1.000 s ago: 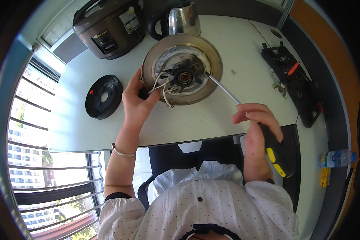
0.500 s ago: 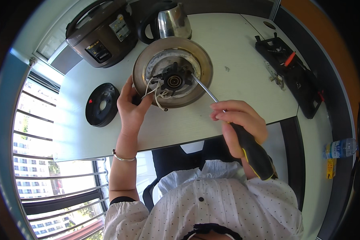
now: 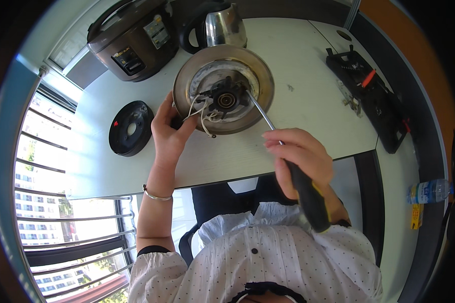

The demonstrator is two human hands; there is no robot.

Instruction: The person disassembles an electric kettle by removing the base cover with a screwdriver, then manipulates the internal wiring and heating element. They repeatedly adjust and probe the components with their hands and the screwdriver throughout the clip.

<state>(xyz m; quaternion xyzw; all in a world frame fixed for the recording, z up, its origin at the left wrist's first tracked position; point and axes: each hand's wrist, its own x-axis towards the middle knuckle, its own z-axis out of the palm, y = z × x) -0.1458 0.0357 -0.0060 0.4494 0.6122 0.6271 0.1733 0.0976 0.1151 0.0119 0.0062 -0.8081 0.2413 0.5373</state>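
My left hand (image 3: 171,132) grips the lower left side of a round metal appliance body (image 3: 262,76), its underside turned toward me. At its middle sits a black round connector (image 3: 226,100) with concentric rings, and loose white wires (image 3: 205,117) hang out beside my left fingers. My right hand (image 3: 304,157) is closed around a screwdriver (image 3: 308,194) with a black and yellow handle. Its steel shaft slants up and left, the tip at the right side of the connector. What exactly the tip touches is too small to tell.
A black round plastic cover (image 3: 131,128) lies left on the white table (image 3: 308,101). Behind stand a brown rice cooker (image 3: 134,43) and a steel kettle (image 3: 226,28). An open black tool case (image 3: 369,91) and small metal pieces (image 3: 349,101) lie right, a water bottle (image 3: 429,191) farther right.
The screwdriver's handle end has swung to the left, and my right hand has turned with it. Its tip stays by the connector. My left hand keeps its hold; the whole view has shifted slightly.
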